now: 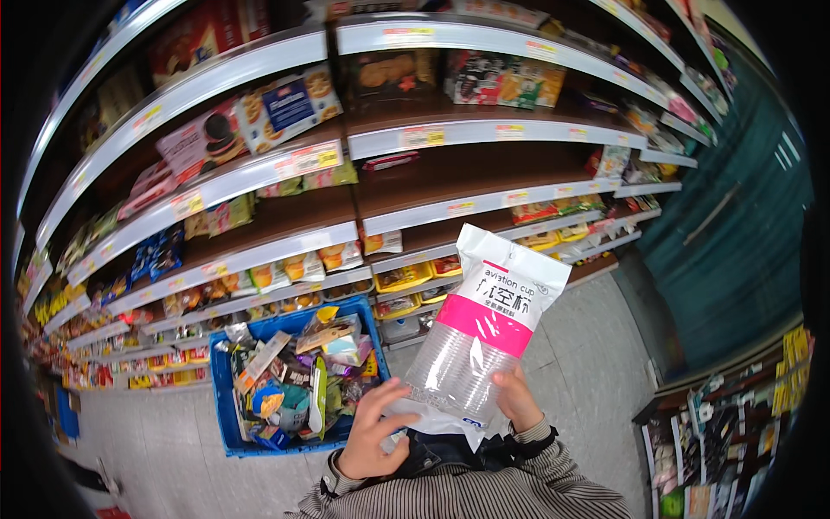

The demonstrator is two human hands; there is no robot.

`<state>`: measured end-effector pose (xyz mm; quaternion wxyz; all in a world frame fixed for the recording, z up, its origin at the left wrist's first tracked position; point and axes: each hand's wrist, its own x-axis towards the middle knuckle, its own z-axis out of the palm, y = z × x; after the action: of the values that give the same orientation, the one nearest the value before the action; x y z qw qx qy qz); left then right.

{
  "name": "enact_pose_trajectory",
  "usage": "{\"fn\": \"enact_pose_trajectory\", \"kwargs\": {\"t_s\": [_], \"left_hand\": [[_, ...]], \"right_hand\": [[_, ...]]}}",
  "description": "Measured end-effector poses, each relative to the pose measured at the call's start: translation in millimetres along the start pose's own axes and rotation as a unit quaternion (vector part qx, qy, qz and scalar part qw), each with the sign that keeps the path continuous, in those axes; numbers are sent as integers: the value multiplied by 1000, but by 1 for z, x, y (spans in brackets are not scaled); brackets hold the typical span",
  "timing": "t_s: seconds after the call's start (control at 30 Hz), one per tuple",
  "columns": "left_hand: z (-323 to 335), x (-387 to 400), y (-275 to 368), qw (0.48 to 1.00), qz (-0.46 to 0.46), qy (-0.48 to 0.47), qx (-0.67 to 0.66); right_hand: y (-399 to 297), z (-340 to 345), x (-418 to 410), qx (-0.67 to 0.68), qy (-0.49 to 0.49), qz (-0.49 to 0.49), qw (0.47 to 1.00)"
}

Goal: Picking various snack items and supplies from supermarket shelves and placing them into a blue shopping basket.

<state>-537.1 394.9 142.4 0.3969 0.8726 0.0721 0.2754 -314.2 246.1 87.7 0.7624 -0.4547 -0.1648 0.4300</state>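
Note:
A pack of transparent plastic cups (468,363) with a white top and a pink band is held up in front of my body, tilted to the right. My right hand (517,397) grips its lower right side, the thumb on the film and the other fingers hidden behind it. My left hand (373,433) is at the pack's lower left, its fingers spread. Two left fingertips overlap the wrapper's edge; whether they press on it I cannot tell. On the floor to the left, a blue plastic crate (285,450) holds a jumble of packaged snacks (295,383).
Ahead stand store shelves (480,135) with price tags, boxed biscuits (288,107) and bagged snacks (305,267). A dark green curtain-like panel (726,240) closes off the right. At lower right is another stocked rack (720,434). Grey floor tiles (583,350) run between.

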Motion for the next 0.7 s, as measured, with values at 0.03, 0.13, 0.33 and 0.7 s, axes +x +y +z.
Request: {"fn": "enact_pose_trajectory", "kwargs": {"t_s": [0.03, 0.13, 0.33, 0.7], "left_hand": [[5, 2, -4, 997, -43, 51, -41], [26, 6, -19, 970, -139, 5, -201], [78, 21, -33, 843, -232, -159, -458], [170, 109, -7, 842, -235, -145, -464]], "right_hand": [[-6, -5, -7, 2, 13, -11, 1000], [-21, -15, -25, 2, 28, -25, 999], [-33, -32, -41, -70, -11, -2, 998], [-106, -119, -48, -281, -2, -15, 960]]}}
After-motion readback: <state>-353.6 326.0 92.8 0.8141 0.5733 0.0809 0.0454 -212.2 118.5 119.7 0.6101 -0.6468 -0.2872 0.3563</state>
